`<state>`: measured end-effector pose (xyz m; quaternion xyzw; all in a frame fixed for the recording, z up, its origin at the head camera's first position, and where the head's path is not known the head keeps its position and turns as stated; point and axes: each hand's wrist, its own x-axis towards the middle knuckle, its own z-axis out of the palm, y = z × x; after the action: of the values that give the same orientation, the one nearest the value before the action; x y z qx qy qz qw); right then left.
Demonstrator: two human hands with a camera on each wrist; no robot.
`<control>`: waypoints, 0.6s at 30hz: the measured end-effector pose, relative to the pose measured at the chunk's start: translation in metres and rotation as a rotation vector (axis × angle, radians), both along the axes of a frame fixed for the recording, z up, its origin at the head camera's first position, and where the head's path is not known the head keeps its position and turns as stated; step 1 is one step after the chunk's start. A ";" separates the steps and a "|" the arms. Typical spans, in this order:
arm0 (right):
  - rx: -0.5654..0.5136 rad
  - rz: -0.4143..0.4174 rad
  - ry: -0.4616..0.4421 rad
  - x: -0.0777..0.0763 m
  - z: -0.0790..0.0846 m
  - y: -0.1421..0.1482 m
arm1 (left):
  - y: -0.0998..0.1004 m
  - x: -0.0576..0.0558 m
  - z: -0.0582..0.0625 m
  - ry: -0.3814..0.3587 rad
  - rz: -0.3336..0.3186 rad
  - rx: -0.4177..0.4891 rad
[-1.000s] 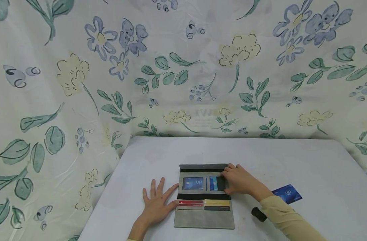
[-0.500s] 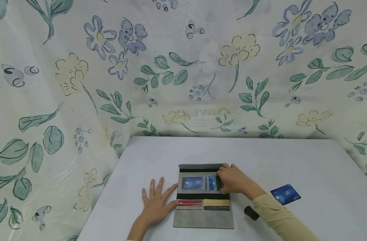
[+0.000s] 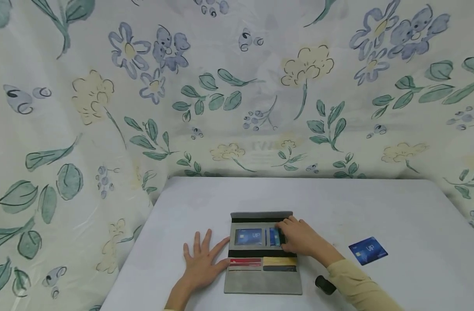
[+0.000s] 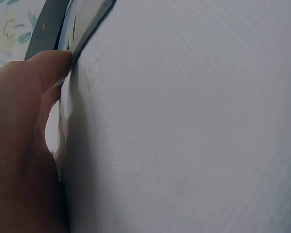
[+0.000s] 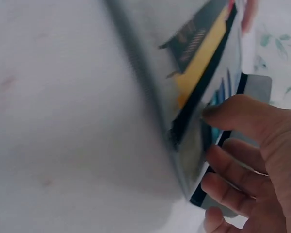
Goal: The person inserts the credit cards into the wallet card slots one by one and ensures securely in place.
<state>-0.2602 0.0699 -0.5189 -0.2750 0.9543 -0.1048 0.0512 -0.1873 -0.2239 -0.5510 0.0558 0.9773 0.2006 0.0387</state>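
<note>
A grey wallet [image 3: 263, 283] lies unfolded on the white table, with red and yellow cards in its lower slots and a blue card [image 3: 249, 236] in its upper left window. My left hand [image 3: 203, 268] is spread flat to the left, its thumb and index fingertip touching the wallet's edge. At the upper right pocket, my right hand [image 3: 300, 237] holds a dark card [image 5: 206, 136] between thumb and fingers, beside blue cards [image 3: 274, 236] in that pocket. The hand hides most of the dark card in the head view.
A loose blue card [image 3: 368, 251] lies on the white table [image 3: 411, 216] to the right. A short black cylinder [image 3: 325, 285] sits beside my right sleeve [image 3: 359, 283]. A floral curtain [image 3: 260, 86] hangs behind and to the left of the table.
My right hand has moved left and slightly down over the wallet's upper right pocket, with less of the dark card showing. The loose blue card has come fully into sight. My left hand stays put.
</note>
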 end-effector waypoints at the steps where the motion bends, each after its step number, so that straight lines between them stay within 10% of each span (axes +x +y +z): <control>1: -0.001 0.008 -0.001 0.001 0.000 0.002 | 0.000 0.000 0.000 0.001 0.003 -0.001; 18: 0.013 0.032 -0.015 0.012 -0.003 0.029 | -0.001 0.001 0.004 -0.014 0.005 0.003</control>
<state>-0.2479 0.0991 -0.5216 -0.2890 0.9501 -0.0998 0.0619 -0.1861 -0.2250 -0.5473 0.0520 0.9768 0.2027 0.0450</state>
